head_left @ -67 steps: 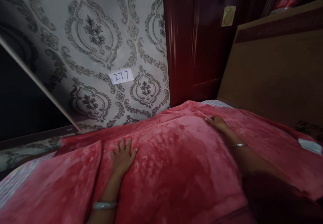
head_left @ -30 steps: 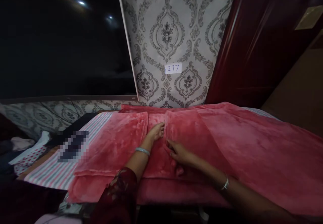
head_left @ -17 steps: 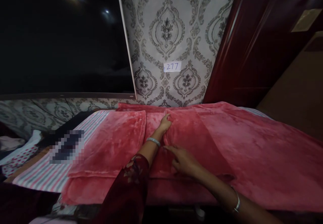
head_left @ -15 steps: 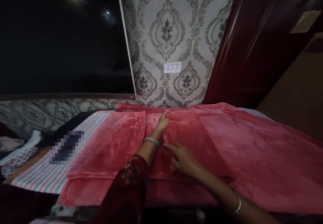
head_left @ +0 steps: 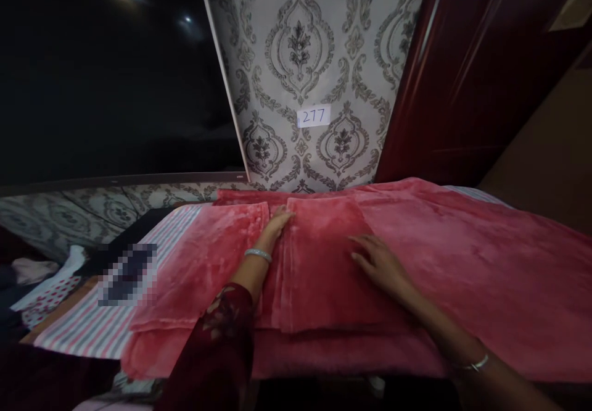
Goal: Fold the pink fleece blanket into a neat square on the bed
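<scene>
Under the fingers of the left hand, blanket, near the gap between two folded flaps: left flap just left of these fingers, right flap just right of them. Under the fingers of the right hand, right flap again, contact unclear; to their right, the blanket's wide spread. Farther left of the left fingers, sheet, partly beneath the blanket, with clothes past its left edge. Straight behind the fingers, wall with card on it; behind to the left, screen; behind to the right, wooden panel, then box.
</scene>
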The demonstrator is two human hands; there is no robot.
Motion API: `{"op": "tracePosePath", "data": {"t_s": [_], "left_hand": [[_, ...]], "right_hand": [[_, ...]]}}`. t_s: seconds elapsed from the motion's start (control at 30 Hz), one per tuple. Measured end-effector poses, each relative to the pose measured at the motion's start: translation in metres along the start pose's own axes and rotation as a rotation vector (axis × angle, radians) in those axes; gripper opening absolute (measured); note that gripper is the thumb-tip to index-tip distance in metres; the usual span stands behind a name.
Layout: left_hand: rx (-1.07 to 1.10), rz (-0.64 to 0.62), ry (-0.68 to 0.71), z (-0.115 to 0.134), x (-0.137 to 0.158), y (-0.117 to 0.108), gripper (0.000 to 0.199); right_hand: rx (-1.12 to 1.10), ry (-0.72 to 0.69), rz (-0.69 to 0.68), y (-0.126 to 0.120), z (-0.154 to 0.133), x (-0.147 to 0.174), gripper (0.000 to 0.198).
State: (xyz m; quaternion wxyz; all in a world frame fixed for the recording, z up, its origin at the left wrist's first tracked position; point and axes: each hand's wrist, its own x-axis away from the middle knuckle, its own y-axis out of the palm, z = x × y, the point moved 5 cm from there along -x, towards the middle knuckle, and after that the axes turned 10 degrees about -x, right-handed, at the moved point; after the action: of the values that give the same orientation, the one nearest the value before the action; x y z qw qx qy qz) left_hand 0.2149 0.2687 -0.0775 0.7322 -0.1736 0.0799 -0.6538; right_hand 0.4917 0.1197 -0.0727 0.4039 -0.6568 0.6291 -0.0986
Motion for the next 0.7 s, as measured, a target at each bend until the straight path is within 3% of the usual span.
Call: {"op": "tracePosePath", "data": {"t_s": [0.2, 0.4, 0.57, 0.7], "left_hand": [[-0.064, 0.101, 0.082, 0.025, -0.023, 0.014, 0.055], [-0.199, 0.217, 0.113, 0.021, -0.029, 0.002, 0.040], [-0.293, 0.146, 0.076, 0.020, -0.027, -0.007, 0.037], [-0.401, 0.099, 0.060, 0.017, -0.006, -0.018, 0.018]], "right_hand": [[0.181, 0.056, 0.028, 0.017, 0.056, 0.027, 0.061], [0.216, 0.068, -0.033, 0.029, 0.051, 0.032, 0.062], [0.228, 0.080, -0.088, 0.029, 0.049, 0.032, 0.061], [0.242, 0.052, -0.088, 0.027, 0.051, 0.037, 0.061]]}}
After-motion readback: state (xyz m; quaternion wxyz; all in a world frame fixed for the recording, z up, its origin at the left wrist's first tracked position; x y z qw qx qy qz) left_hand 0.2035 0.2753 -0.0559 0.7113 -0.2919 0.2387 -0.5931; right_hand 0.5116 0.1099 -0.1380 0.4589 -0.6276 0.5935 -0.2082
